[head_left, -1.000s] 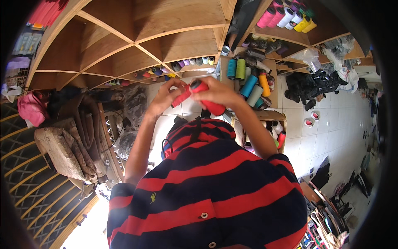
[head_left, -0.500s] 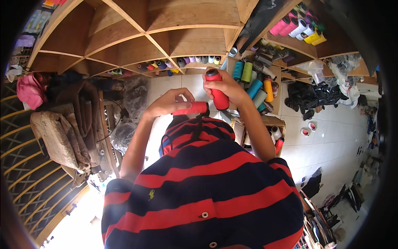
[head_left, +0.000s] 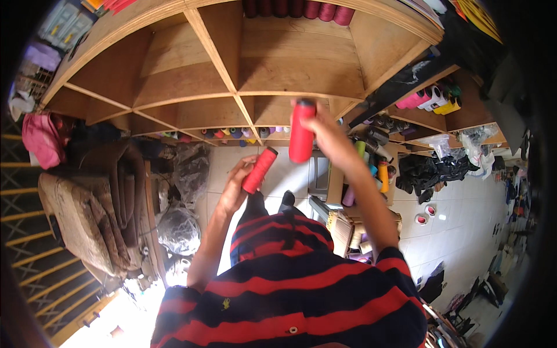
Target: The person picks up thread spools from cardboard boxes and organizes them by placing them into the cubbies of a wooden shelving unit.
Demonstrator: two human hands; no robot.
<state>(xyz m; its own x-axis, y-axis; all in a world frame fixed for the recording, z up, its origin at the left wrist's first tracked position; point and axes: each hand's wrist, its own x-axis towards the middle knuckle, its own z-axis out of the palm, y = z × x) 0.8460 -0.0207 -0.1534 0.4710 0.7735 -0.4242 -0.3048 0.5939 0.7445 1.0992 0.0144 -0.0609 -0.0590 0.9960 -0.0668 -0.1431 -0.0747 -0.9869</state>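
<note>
My left hand [head_left: 236, 184] is closed round a red thread spool [head_left: 260, 170] with a dark end cap, tilted up to the right, in front of my body. Higher and to the right, my right hand [head_left: 326, 132] grips a fatter red thread cone [head_left: 301, 134] with a dark top, held nearly upright before the wooden shelf [head_left: 296, 93]. The two spools are apart. Part of my right hand's fingers is hidden behind its cone, and the hand is a little blurred.
Dark red spools [head_left: 310, 10] line an upper compartment, and small coloured spools [head_left: 235, 132] stand in a low row. More cones [head_left: 383, 174] sit to the right beside my forearm. Folded brown cloth [head_left: 87, 214] lies at left; black plastic bags [head_left: 438, 165] are at right.
My right hand has raised its cone toward the shelf. The spool in my left hand has turned from level to slanting upward. The view has shifted, showing more of the upper shelf.
</note>
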